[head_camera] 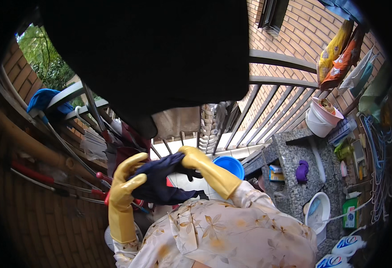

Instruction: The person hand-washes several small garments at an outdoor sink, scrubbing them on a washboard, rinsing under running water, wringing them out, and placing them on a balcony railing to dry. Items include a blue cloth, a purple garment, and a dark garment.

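Both of my hands wear long yellow rubber gloves. My right hand (192, 159) pinches the upper right end of a dark navy cloth item (164, 181), possibly a garment, in front of my body. The cloth stretches leftward to my left hand (124, 191), which has its thumb and fingers spread at the cloth's left edge. Whether other fingers of that hand grip the fabric is hidden. A blue plastic basin (229, 165) sits on the tiled floor beyond my right forearm.
A large black shape (149, 50) blocks the upper view. Metal railings (249, 117) run ahead. At right, a granite counter (291, 160) holds a purple cloth (302, 171), a white bucket (318, 211) and stacked pails (321, 117). Red-handled poles (32, 171) lean at left. Hangers (378, 167) hang far right.
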The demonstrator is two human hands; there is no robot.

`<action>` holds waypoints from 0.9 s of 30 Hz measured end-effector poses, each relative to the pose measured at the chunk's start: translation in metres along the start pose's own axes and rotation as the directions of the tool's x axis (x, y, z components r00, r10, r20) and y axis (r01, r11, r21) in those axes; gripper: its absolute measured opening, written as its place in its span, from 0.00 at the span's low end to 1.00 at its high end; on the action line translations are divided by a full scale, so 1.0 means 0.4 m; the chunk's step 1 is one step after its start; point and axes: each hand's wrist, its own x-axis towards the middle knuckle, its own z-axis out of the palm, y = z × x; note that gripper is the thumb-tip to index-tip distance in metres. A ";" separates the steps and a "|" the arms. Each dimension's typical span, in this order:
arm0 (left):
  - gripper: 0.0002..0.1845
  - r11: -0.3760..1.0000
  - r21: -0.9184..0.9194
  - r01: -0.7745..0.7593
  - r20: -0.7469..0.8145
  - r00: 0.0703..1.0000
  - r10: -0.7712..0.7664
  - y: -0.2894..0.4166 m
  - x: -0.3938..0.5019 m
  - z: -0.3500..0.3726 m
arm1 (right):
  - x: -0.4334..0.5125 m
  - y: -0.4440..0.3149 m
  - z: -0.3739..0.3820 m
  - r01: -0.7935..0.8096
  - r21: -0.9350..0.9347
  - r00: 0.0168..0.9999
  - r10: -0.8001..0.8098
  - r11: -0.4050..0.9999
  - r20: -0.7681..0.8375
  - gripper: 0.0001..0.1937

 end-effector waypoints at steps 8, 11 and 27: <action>0.23 0.423 0.906 0.002 0.165 0.919 -0.358 -0.048 0.139 -0.157 | -0.083 -0.114 -0.047 0.227 0.870 0.968 -0.003 0.437 -0.251 0.12; 0.21 0.724 0.675 0.141 -0.020 0.985 -0.174 -0.036 0.229 -0.220 | -0.069 -0.165 -0.067 0.405 0.066 0.888 -0.375 0.912 -0.267 0.11; 0.26 0.985 0.088 -0.145 -0.471 0.866 0.170 0.061 0.554 -0.316 | -0.067 0.055 -0.150 0.416 -0.113 0.875 -0.431 0.902 -0.219 0.07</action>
